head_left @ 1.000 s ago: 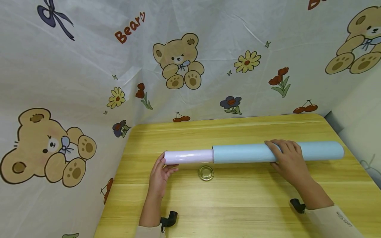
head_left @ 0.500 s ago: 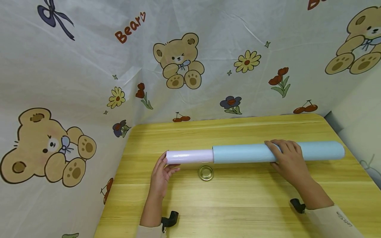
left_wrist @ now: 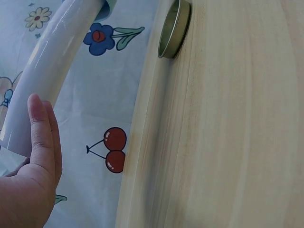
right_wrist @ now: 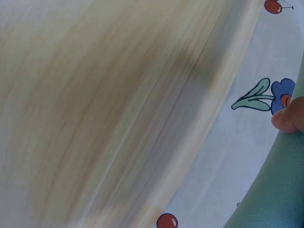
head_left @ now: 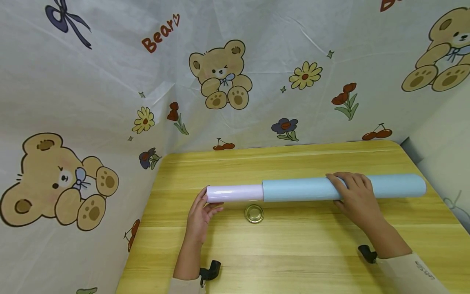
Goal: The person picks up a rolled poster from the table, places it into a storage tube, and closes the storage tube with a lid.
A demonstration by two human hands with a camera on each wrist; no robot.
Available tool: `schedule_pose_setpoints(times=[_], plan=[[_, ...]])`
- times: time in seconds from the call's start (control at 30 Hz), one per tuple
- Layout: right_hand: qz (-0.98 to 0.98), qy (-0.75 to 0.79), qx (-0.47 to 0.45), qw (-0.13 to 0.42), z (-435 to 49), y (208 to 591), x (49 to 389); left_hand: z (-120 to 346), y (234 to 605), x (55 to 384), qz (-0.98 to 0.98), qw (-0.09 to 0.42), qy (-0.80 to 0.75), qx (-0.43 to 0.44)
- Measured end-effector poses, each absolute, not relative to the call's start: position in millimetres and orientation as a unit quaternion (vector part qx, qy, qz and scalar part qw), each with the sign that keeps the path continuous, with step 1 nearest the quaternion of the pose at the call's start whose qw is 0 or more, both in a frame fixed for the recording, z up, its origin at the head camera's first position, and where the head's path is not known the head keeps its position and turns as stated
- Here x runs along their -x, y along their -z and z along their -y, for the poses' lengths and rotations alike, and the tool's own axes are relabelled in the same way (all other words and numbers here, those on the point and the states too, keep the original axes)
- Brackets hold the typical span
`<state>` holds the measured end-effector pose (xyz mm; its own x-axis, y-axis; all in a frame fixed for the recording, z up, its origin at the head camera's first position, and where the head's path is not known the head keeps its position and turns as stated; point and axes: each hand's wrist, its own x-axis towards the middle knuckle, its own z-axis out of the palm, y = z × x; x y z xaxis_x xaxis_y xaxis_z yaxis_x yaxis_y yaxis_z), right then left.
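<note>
In the head view a long light blue roll (head_left: pixel 301 190) lies crosswise, its surface finely grained in the right wrist view. A narrower, glossy lilac roll (head_left: pixel 235 193) sticks out of its left end; the rest of it is hidden inside. My left hand (head_left: pixel 199 216) touches the lilac roll's free end, and the left wrist view shows its fingers (left_wrist: pixel 42 137) straight along the roll's side. Over the blue roll, right of its middle, my right hand (head_left: pixel 354 196) grips with curled fingers. A thumb or fingertip (right_wrist: pixel 289 118) shows against the blue surface in the right wrist view.
A round gold lid (head_left: pixel 254 214) lies on the wooden table (head_left: pixel 279 253) just in front of the lilac roll. Behind the table hangs a white cloth (head_left: pixel 257 24) printed with bears and flowers. Black wrist mounts (head_left: pixel 210 270) sit on both forearms.
My left hand has moved slightly right, and less of the lilac roll shows outside the blue one. The blue roll's right end has shifted slightly right; my right hand stays in place.
</note>
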<state>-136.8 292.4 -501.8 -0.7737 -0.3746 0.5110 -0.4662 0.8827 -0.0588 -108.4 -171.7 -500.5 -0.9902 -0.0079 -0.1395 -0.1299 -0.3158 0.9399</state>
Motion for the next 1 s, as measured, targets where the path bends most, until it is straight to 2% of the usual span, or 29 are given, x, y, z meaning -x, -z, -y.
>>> schedule_pose_setpoints(times=[1.0], plan=[[0.938,-0.079,-0.231,0.248,-291.8,498.2,140.7,169.2,505.5,110.9,-0.597,0.050,-0.799,0.052]])
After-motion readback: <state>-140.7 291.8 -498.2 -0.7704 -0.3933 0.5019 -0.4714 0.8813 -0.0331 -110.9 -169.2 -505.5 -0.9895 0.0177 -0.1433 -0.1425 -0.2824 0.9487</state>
